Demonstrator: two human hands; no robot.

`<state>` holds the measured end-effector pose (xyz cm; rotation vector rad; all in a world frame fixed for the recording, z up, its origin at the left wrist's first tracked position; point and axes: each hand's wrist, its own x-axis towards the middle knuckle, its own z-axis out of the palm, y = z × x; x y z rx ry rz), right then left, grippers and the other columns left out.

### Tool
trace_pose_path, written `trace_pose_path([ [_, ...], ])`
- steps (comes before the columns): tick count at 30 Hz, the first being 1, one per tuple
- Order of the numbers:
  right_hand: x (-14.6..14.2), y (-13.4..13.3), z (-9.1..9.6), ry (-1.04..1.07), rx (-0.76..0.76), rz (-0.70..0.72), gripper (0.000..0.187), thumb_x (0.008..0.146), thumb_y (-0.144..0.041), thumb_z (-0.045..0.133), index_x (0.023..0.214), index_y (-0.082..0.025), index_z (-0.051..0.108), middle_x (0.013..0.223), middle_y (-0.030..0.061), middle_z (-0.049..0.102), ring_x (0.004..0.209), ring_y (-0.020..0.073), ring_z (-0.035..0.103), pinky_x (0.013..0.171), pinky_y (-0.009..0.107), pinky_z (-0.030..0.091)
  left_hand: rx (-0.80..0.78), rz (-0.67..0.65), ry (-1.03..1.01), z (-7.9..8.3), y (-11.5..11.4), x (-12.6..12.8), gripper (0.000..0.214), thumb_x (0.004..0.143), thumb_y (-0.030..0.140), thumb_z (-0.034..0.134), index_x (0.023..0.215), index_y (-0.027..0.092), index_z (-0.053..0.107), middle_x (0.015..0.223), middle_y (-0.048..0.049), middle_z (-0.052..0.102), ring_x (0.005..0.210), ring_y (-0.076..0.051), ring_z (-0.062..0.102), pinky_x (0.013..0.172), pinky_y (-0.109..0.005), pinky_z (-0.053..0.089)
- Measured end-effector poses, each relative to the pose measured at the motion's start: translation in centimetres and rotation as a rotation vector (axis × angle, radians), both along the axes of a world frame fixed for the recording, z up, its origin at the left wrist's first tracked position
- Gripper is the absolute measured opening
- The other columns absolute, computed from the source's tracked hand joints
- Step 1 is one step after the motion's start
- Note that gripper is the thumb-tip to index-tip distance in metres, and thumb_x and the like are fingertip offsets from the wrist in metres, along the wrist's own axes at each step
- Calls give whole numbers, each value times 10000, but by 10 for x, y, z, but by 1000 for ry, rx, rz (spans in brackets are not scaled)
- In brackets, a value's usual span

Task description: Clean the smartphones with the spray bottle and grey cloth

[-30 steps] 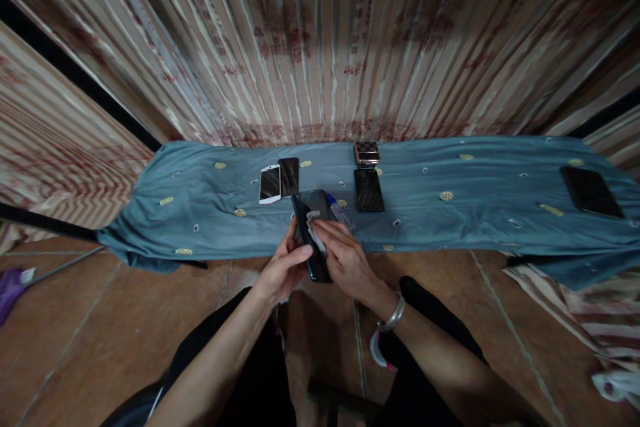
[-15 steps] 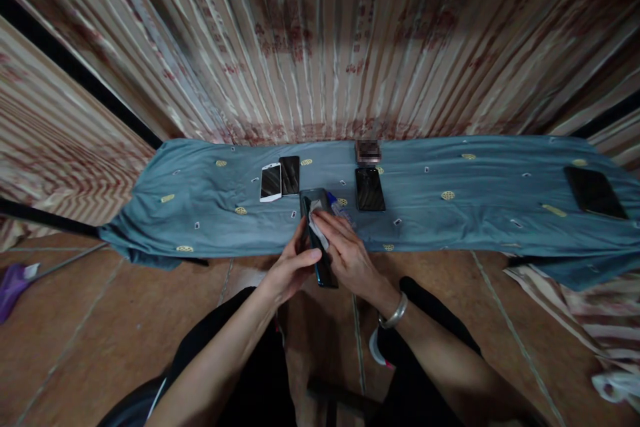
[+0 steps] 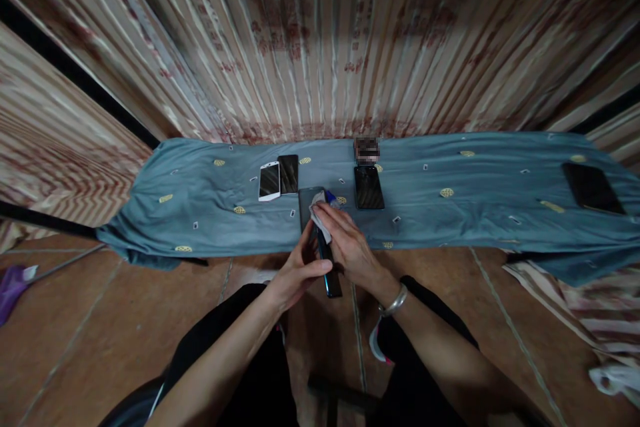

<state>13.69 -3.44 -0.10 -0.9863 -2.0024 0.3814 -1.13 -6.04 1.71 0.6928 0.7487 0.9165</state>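
Note:
My left hand (image 3: 303,270) is closed around a dark smartphone (image 3: 331,280) with a shiny blue edge, held tilted in front of the bench. Pinched under the fingers of my right hand (image 3: 350,247) is a white wipe (image 3: 319,210), pressed against the upper part of the phone. Just beyond my hands a dark flat rectangular thing (image 3: 305,199) lies on the cloth, partly covered. Beside it, a blue-capped item (image 3: 331,197) is mostly hidden behind my right hand.
A teal patterned cloth (image 3: 420,227) covers the bench. On it lie a white phone (image 3: 270,181), a black phone (image 3: 289,173), another black phone (image 3: 369,188) below a blurred-out item (image 3: 367,150), and a dark tablet-like device (image 3: 593,187). Striped curtains (image 3: 320,47) hang behind.
The phone in my left hand has turned more onto its edge, its lower end shifting slightly right and toward me. My right hand and the wipe stay at its upper part.

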Motion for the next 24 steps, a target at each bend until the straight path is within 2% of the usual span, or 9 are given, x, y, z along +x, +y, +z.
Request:
trace_pose_path([
  [3, 0, 5, -5, 6, -38, -8, 580, 952, -120, 302, 1523, -201, 357, 1494, 106, 494, 1420, 208, 410, 1190, 474, 338, -5, -2, 15, 0, -1, -1, 1138, 566, 295, 884, 1537, 341, 291, 1565, -65, 411, 1477, -328, 290, 1152, -427, 348],
  [6, -1, 8, -13, 36, -72, -14, 596, 933, -120, 317, 1525, -188, 351, 1505, 104, 482, 1422, 210, 407, 1202, 482, 320, -24, -5, 37, 1, -1, -3, 1180, 554, 295, 890, 1548, 337, 255, 1542, -78, 444, 1448, -336, 351, 1153, -439, 348],
  [12, -1, 12, -27, 100, -207, -27, 595, 907, -107, 323, 1493, -162, 409, 1471, 118, 520, 1387, 212, 457, 1188, 480, 351, -7, 3, 10, 4, 0, -5, 1180, 577, 261, 876, 1554, 349, 222, 1501, -69, 492, 1386, -309, 449, 1164, -441, 330],
  [16, -2, 11, -30, 151, -332, -31, 604, 912, -124, 337, 1510, -197, 385, 1464, 91, 535, 1339, 214, 516, 1146, 467, 410, -5, 9, 13, 5, 1, -6, 1178, 570, 257, 880, 1552, 344, 234, 1448, -68, 544, 1360, -300, 477, 1161, -435, 332],
  [21, -3, 13, -33, 272, -445, -106, 542, 908, -171, 382, 1436, -185, 504, 1323, 92, 654, 1200, 227, 628, 1068, 435, 477, -25, 19, 24, 4, 4, -5, 1158, 574, 261, 874, 1547, 333, 251, 1458, -73, 529, 1342, -306, 493, 1133, -424, 376],
  [24, -2, 18, -36, 399, -520, -106, 491, 884, -202, 458, 1357, -215, 591, 1245, 70, 699, 1147, 236, 652, 1045, 431, 487, -19, 28, 10, 4, 5, -2, 1169, 573, 259, 869, 1551, 332, 233, 1455, -82, 526, 1336, -315, 495, 1121, -443, 392],
])
